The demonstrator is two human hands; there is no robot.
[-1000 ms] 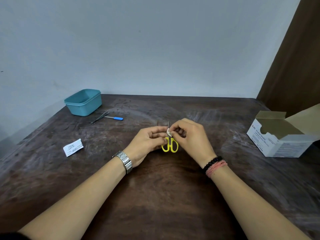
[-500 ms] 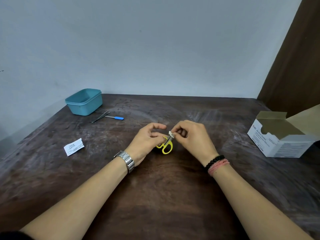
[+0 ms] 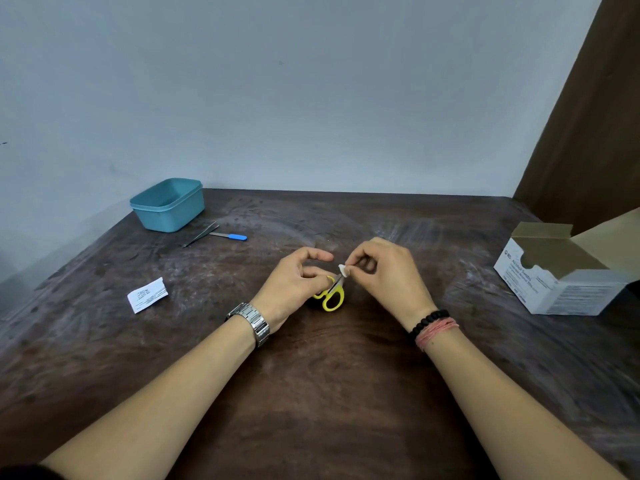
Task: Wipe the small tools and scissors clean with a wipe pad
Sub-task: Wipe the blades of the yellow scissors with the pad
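Centrally on the dark wooden table, both hands work over a pair of yellow-handled scissors. The left hand holds the scissors at the handle end, fingers curled around one yellow loop; its index finger and thumb arch forward above and are not closed on anything. The scissors tilt upward to the right, blades pointing toward the right hand. The right hand pinches a small white wipe pad between thumb and fingertips, the pad pressed against the blades near their upper end. How far apart the blades stand cannot be determined at this size.

At far left, a teal plastic container sits near the wall. Just beside it lie metal tweezers and a blue-handled tool, close together, neither being touched. A torn white wrapper lies flat, well apart from the hands. At the right edge stands an opened cardboard box, flap raised.

A metal watch is worn on the left wrist; black and pink bracelets on the right.
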